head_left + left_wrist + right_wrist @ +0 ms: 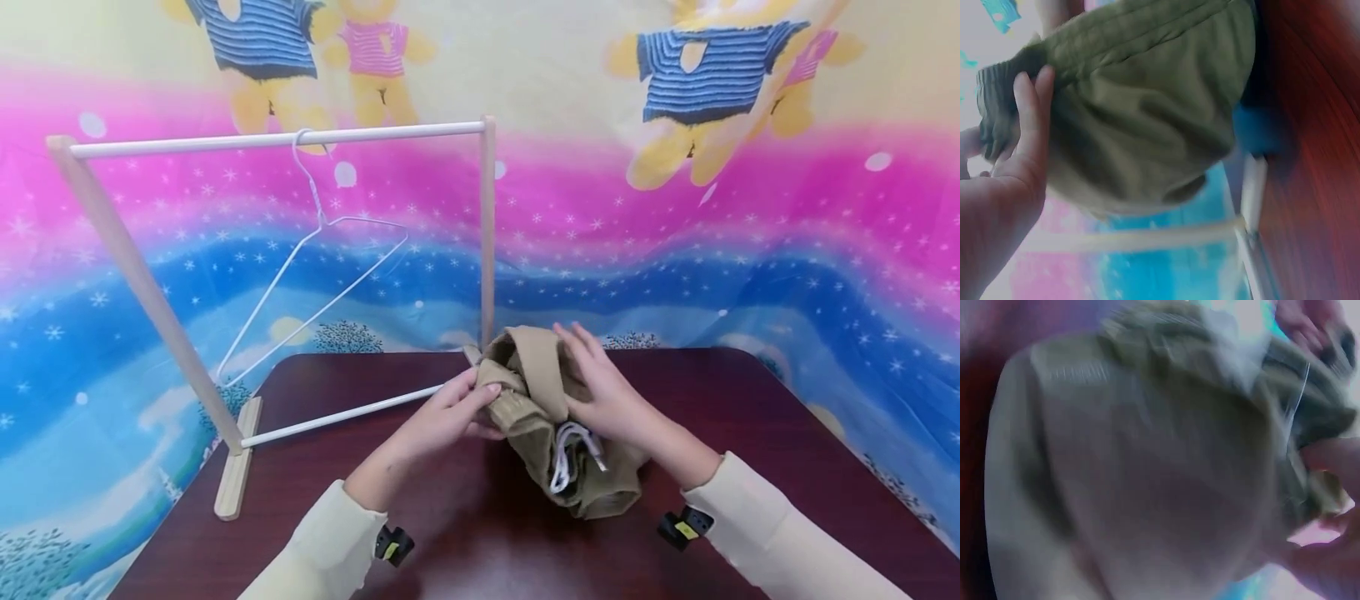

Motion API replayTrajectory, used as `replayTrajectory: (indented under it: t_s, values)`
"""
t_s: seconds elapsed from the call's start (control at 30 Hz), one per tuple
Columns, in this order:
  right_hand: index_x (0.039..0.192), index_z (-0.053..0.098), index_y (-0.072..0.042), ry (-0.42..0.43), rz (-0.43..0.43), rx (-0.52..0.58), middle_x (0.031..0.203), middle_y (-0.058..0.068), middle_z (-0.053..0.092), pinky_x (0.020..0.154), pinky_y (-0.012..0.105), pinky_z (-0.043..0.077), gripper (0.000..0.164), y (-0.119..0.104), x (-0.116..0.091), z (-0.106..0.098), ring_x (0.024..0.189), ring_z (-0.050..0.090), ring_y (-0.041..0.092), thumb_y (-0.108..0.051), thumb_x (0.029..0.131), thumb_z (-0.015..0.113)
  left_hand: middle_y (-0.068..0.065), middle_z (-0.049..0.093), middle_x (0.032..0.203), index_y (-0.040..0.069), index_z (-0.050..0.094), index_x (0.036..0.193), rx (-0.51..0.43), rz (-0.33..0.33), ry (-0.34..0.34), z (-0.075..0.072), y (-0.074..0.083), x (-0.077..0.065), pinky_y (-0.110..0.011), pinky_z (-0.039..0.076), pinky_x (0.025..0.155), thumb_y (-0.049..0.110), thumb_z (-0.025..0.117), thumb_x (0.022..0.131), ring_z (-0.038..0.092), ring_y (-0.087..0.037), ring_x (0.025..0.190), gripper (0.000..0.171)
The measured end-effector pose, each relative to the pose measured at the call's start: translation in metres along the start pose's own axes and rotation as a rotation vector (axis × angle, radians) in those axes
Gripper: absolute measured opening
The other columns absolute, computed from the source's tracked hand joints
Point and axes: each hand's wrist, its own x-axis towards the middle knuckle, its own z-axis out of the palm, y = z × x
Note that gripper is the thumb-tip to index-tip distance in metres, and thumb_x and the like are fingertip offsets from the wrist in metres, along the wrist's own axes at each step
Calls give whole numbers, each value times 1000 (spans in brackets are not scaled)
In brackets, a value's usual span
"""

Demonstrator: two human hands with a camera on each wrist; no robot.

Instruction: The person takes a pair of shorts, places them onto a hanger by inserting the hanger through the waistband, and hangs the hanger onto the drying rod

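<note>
Bunched khaki pants [536,371] with a gathered elastic waistband and a white drawstring [562,454] are held up over the dark table. My left hand [450,408] pinches the waistband on the left side, thumb in front; the left wrist view shows the fingers [1032,119] on the gathered band. On the other side my right hand [611,396] holds the cloth between thumb and fingers, some fingers partly behind it. Blur covers much of the pants [1160,462] in the right wrist view, where the right hand [1332,519] shows at the edge.
A wooden rack [157,308] with white rods stands at the left of the dark red table [375,500]. From its top rod hangs a bare white wire hanger [288,287]. Behind is a colourful printed cloth [750,250]. The pants are close to the rack's right post [487,233].
</note>
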Motion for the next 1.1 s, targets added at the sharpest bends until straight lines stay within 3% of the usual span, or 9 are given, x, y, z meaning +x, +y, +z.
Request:
replayTrajectory:
  t_s: [0.17, 0.27, 0.4, 0.57, 0.7, 0.83, 0.93, 1.03, 1.1]
  values:
    - [146, 48, 1, 87, -59, 36, 138, 26, 52, 91, 46, 56, 42, -13, -6, 6, 121, 59, 40, -2, 104, 49, -23, 48, 146, 2, 34, 151, -153, 103, 56, 17, 13, 8, -40, 46, 108, 17, 34, 112, 53, -27, 134, 42]
    - [148, 48, -1, 70, -38, 80, 134, 22, 60, 96, 51, 52, 41, -16, -9, 5, 118, 62, 36, -18, 111, 40, -21, 53, 140, 1, 37, 146, -118, 191, 138, 21, 17, 12, -37, 45, 109, 16, 39, 110, 55, -21, 130, 39]
    - [155, 38, -6, -74, -78, 44, 142, 15, 58, 99, 48, 52, 60, -9, -14, 11, 125, 60, 29, -24, 103, 62, -18, 62, 124, 0, 41, 140, -53, 268, 232, 23, 17, 15, -38, 48, 104, 12, 48, 107, 61, -14, 115, 36]
    - [147, 44, -7, 21, -57, -189, 118, 16, 69, 72, 41, 57, 74, 5, -21, 18, 95, 70, 27, -1, 82, 79, -8, 67, 105, 0, 43, 135, -87, 311, 336, 18, 15, 13, -29, 53, 89, 7, 51, 105, 64, -10, 100, 32]
    - [139, 51, -6, 116, 39, -252, 105, 19, 71, 66, 44, 55, 64, 12, -24, 11, 85, 70, 31, -3, 82, 80, 1, 69, 86, 0, 36, 134, -148, 329, 517, 8, 14, 10, -22, 52, 77, 3, 53, 102, 65, -7, 85, 37]
    - [114, 61, -6, 126, -44, -306, 99, 10, 70, 68, 42, 56, 36, 19, -26, 9, 86, 69, 26, -10, 85, 82, 10, 62, 78, 9, 21, 155, -130, 359, 675, -6, 14, 7, -19, 47, 65, 0, 58, 97, 53, -3, 62, 68]
    - [100, 62, -12, 25, -144, -328, 86, -3, 66, 62, 31, 54, 25, 25, -29, 7, 73, 63, 10, -20, 87, 82, 0, 70, 102, 7, 37, 155, 6, 405, 680, -15, 13, 5, -19, 49, 74, -2, 56, 99, 54, -2, 67, 60]
    - [101, 68, -15, -198, -134, -247, 80, -13, 63, 57, 24, 48, 22, 31, -33, 1, 63, 53, 0, -27, 89, 80, -2, 65, 134, 5, 65, 134, 222, 401, 631, -21, 15, 1, -18, 47, 76, 1, 53, 102, 56, -1, 78, 34]
    - [98, 68, -16, -371, -49, -175, 74, -15, 59, 54, 21, 44, 20, 36, -37, -6, 59, 48, -2, -30, 90, 79, -9, 71, 120, 8, 74, 121, 364, 367, 603, -23, 16, -1, -20, 48, 75, 7, 58, 102, 58, -5, 87, 25]
